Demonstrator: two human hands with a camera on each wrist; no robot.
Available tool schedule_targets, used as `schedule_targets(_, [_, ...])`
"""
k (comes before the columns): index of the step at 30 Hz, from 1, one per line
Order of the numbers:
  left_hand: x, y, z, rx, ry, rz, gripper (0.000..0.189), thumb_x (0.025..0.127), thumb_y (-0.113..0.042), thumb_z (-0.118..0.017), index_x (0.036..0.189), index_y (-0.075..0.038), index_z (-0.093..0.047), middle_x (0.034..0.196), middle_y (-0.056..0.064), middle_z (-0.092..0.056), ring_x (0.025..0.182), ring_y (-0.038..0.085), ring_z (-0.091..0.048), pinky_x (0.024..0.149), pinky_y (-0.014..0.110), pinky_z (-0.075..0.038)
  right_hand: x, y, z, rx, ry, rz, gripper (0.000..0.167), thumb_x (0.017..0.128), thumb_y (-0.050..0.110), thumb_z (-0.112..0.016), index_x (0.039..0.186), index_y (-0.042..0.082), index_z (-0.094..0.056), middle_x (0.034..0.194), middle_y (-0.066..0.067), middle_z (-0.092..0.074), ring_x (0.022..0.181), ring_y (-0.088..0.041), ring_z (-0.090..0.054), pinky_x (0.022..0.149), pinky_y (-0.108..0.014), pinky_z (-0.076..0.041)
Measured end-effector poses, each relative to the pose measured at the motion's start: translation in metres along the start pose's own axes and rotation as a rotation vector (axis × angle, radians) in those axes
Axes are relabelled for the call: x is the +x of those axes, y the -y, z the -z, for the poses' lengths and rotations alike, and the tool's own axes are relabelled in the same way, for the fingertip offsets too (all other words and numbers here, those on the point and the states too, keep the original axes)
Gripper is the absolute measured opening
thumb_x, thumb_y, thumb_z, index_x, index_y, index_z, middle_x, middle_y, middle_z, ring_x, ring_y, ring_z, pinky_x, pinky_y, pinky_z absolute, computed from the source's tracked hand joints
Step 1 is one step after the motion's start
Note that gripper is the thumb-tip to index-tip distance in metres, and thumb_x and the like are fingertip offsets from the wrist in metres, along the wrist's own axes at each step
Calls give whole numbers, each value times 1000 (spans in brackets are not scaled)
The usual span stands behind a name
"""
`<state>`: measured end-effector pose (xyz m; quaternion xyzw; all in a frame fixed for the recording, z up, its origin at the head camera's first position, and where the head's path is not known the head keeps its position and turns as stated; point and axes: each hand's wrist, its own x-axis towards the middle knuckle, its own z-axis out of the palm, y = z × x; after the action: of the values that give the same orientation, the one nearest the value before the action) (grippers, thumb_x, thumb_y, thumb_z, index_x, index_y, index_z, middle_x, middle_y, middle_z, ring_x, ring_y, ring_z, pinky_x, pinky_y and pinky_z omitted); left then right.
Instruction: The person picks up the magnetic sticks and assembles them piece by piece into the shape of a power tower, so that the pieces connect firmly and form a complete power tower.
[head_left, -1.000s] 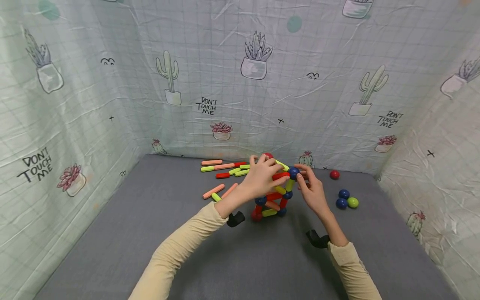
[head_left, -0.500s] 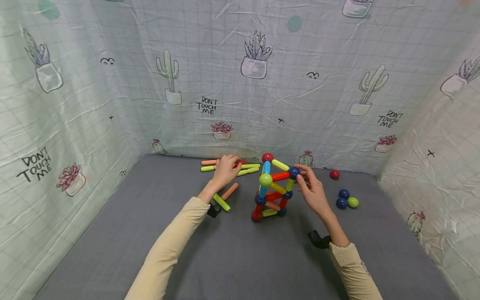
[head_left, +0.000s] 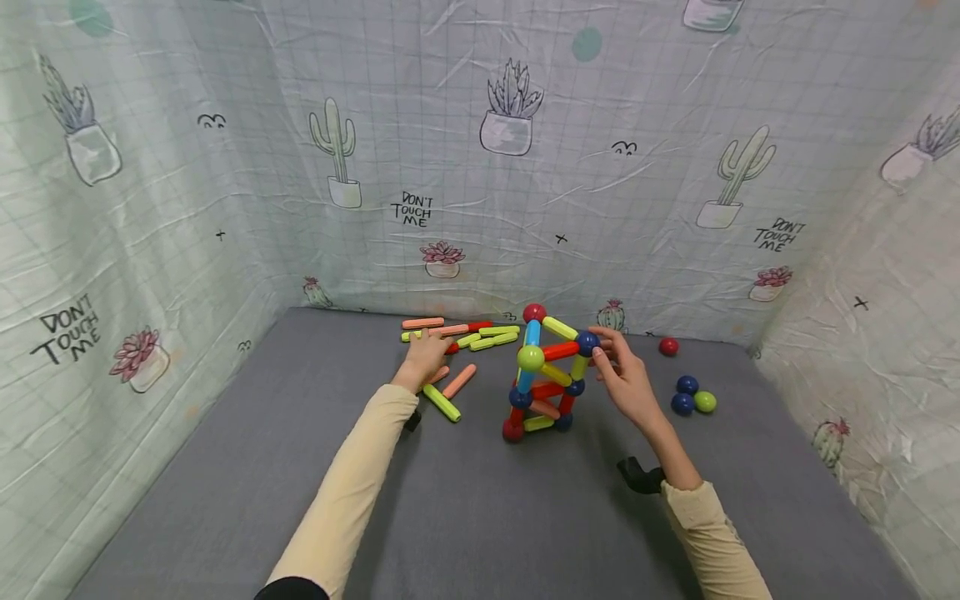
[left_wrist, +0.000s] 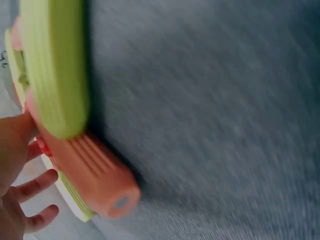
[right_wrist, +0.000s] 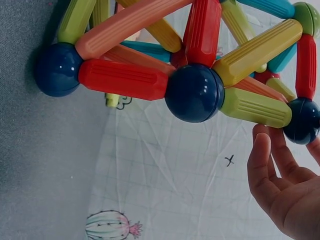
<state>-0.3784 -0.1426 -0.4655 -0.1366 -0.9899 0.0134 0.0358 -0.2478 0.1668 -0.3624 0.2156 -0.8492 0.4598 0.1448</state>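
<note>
A tower of magnetic building rods (head_left: 562,351) and balls stands at mid-table, with a light green ball (head_left: 531,358) and a red ball (head_left: 535,313) on top. My right hand (head_left: 626,379) holds the tower's upper blue ball (head_left: 588,342), fingers and thumb on either side; that ball also shows in the right wrist view (right_wrist: 302,120). My left hand (head_left: 424,358) is over the loose rods left of the tower. Its fingers (left_wrist: 35,187) are spread beside a red rod (left_wrist: 44,147), partly hidden behind an orange rod (left_wrist: 102,175) and a light green rod (left_wrist: 55,70).
More loose rods (head_left: 495,337) lie behind the left hand, and a light green rod (head_left: 442,403) lies in front of it. Right of the tower are two blue balls (head_left: 683,404), a light green ball (head_left: 705,402) and a red ball (head_left: 668,346). A printed curtain (head_left: 525,192) surrounds the grey table.
My left hand has left the tower's top and moved left to the loose rods, then slightly nearer and further left. The right hand has stayed at the blue ball.
</note>
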Motion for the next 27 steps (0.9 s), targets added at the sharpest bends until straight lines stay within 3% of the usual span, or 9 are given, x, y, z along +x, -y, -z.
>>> schedule_targets(3, [-3, 3, 0, 74, 8, -36, 49, 82, -31, -63, 127, -18, -49, 125, 13, -50, 119, 41, -39, 96, 60, -30, 0, 1, 1, -5, 4, 3, 33, 95, 10, -39, 127, 4, -41, 103, -23, -57, 75, 11, -50, 62, -16, -47])
schedule_targets(7, [-3, 3, 0, 147, 24, -63, 47, 85, -32, -59, 129, -23, -47, 124, 14, -51, 120, 39, -39, 97, 58, -29, 0, 1, 2, -7, 13, 3, 33, 95, 10, -39, 128, 6, -41, 103, -23, -57, 75, 11, -50, 62, -16, -47])
schedule_targets(12, [-7, 2, 2, 182, 62, -41, 46, 88, -36, -53, 132, -28, -43, 126, 17, -46, 119, 39, -38, 95, 58, -32, -1, 1, 3, -3, 19, 0, 34, 95, 10, -39, 128, 5, -40, 103, -23, -56, 75, 11, -49, 63, -17, -47])
schedule_targets(14, [-10, 2, 4, 163, 24, -23, 44, 88, -34, -53, 130, -23, -46, 126, 17, -45, 117, 38, -40, 94, 57, -33, -1, 1, 2, -1, 25, -3, 34, 95, 11, -39, 128, 6, -40, 104, -23, -56, 75, 11, -49, 63, -17, -47])
schedule_targets(16, [-10, 0, 7, 107, -63, -14, 38, 89, -27, -53, 126, -17, -50, 121, 16, -48, 111, 37, -44, 89, 56, -36, -1, 1, 2, 0, 27, -3, 34, 95, 11, -39, 128, 6, -40, 104, -23, -56, 75, 11, -49, 63, -17, -47])
schedule_targets(19, [-8, -10, 24, -96, -210, -29, 31, 88, -16, -53, 120, -11, -53, 113, 15, -50, 100, 34, -47, 81, 49, -40, -1, 1, 3, 2, 22, 3, 34, 95, 10, -39, 128, 4, -41, 103, -23, -57, 75, 10, -50, 62, -17, -48])
schedule_targets(21, [-5, -21, 43, -325, -294, -63, 30, 88, -13, -53, 118, -9, -53, 106, 15, -52, 92, 31, -50, 75, 44, -42, -1, 0, 3, -1, 15, 9, 34, 95, 10, -40, 128, 3, -41, 103, -23, -57, 75, 10, -50, 62, -17, -48])
schedule_targets(25, [-1, -49, 85, -853, -366, -152, 34, 88, -16, -55, 120, -7, -51, 106, 17, -57, 88, 30, -56, 73, 37, -48, 1, -1, 3, -10, 10, 15, 34, 95, 10, -40, 128, 4, -41, 102, -22, -57, 74, 10, -50, 62, -16, -47])
schedule_targets(27, [-1, -62, 100, -1060, -369, -207, 34, 88, -16, -56, 120, -6, -51, 110, 19, -58, 91, 31, -58, 76, 37, -49, 1, -1, 2, -10, 13, 14, 34, 95, 10, -40, 128, 4, -41, 102, -22, -57, 75, 10, -49, 62, -16, -47])
